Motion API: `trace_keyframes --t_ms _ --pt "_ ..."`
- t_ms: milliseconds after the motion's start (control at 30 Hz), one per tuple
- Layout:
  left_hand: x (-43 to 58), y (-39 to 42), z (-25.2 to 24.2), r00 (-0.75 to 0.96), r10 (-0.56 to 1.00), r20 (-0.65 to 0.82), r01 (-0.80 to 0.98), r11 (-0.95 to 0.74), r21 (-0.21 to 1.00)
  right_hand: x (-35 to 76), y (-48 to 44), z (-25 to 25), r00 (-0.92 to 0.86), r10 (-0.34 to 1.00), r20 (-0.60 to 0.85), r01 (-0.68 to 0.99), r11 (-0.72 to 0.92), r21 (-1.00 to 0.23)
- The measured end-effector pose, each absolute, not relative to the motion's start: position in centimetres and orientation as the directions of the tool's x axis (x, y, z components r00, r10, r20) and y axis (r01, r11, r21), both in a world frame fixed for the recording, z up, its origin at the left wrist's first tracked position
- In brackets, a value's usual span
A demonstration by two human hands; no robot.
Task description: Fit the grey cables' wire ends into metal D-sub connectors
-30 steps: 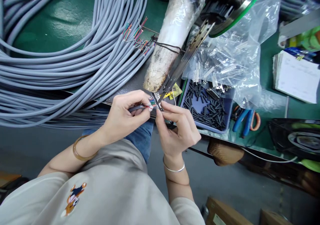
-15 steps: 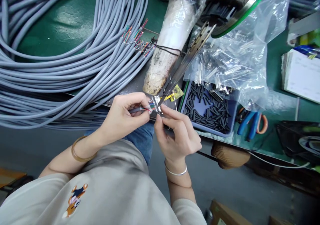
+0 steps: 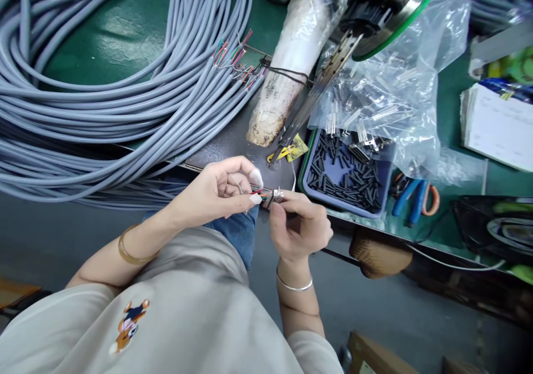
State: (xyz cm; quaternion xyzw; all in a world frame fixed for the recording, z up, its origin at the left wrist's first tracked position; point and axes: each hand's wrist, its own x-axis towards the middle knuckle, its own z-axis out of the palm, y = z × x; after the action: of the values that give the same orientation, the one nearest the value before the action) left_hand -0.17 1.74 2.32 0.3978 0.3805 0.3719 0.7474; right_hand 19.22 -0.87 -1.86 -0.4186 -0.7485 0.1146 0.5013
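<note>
My left hand [image 3: 227,188], with white coverings on the thumb and a fingertip, pinches thin coloured wires [image 3: 264,194]. These wires run to a small metal multi-pin connector [image 3: 277,195]. My right hand [image 3: 300,224] grips that connector between thumb and index finger. Both hands are at the near edge of the bench, a little below the tip of a soldering iron [image 3: 306,102] that slants down from above. The grey cable behind the wires is mostly hidden by my left hand.
Grey cables [image 3: 125,107] with stripped ends cover the left. A plastic-wrapped tube [image 3: 283,74] hangs beside the iron. To the right are a blue tray [image 3: 306,182] of short black sleeves, a clear bag [image 3: 416,85] of connectors, pliers [image 3: 416,205] and a paper pad [image 3: 499,124].
Both hands have drawn down toward me, bringing the connector away from the soldering iron tip. The connector has turned in my fingers. The whole view has shifted slightly.
</note>
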Motion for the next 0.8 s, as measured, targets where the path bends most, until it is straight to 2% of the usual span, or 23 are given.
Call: trace_keyframes --t_ms 100,167,233,300,333,400,467,567,667,800 --pt "-0.4 0.8 2.2 0.369 0.919 -0.139 -0.302 0.260 0.917 18.3 -1.1 -0.9 0.009 0.892 0.452 0.361 0.419 -0.833" --pt "-0.6 0.3 2.0 0.364 0.931 0.016 -0.274 0.091 0.957 18.1 -1.1 0.0 -0.020 0.965 0.263 0.206 0.261 -0.943" --pt "-0.8 -0.2 1.8 0.379 0.906 0.189 -0.166 -0.134 0.977 18.0 -0.9 0.8 -0.087 0.983 0.163 0.114 0.172 -0.978" --pt "-0.8 -0.4 1.5 0.396 0.874 0.281 -0.011 -0.302 0.953 18.0 -0.9 1.4 -0.095 0.985 0.147 0.181 0.162 -0.970" --pt "-0.7 -0.5 1.3 0.388 0.877 0.283 0.046 -0.325 0.945 18.0 -0.9 1.6 -0.077 0.983 0.166 0.266 0.181 -0.947" --pt "-0.4 -0.4 0.8 0.332 0.926 0.179 0.060 -0.210 0.976 18.0 -1.1 1.8 -0.029 0.964 0.263 0.457 0.247 -0.854" --pt "-0.1 -0.2 0.4 0.302 0.953 -0.035 -0.056 0.054 0.997 17.9 -1.3 1.9 0.055 0.902 0.428 0.566 0.325 -0.757" --pt "0.0 0.3 -0.1 0.350 0.898 -0.267 -0.257 0.366 0.894 17.9 -1.5 1.8 0.230 0.730 0.643 0.514 0.470 -0.718" --pt "-0.2 0.7 -0.3 0.379 0.868 -0.322 -0.378 0.463 0.802 18.1 -1.8 1.2 0.277 0.683 0.676 0.440 0.535 -0.721" --pt "-0.3 1.1 -0.1 0.388 0.860 -0.333 -0.448 0.492 0.747 18.5 -2.2 -0.2 0.120 0.762 0.637 0.543 0.486 -0.684"
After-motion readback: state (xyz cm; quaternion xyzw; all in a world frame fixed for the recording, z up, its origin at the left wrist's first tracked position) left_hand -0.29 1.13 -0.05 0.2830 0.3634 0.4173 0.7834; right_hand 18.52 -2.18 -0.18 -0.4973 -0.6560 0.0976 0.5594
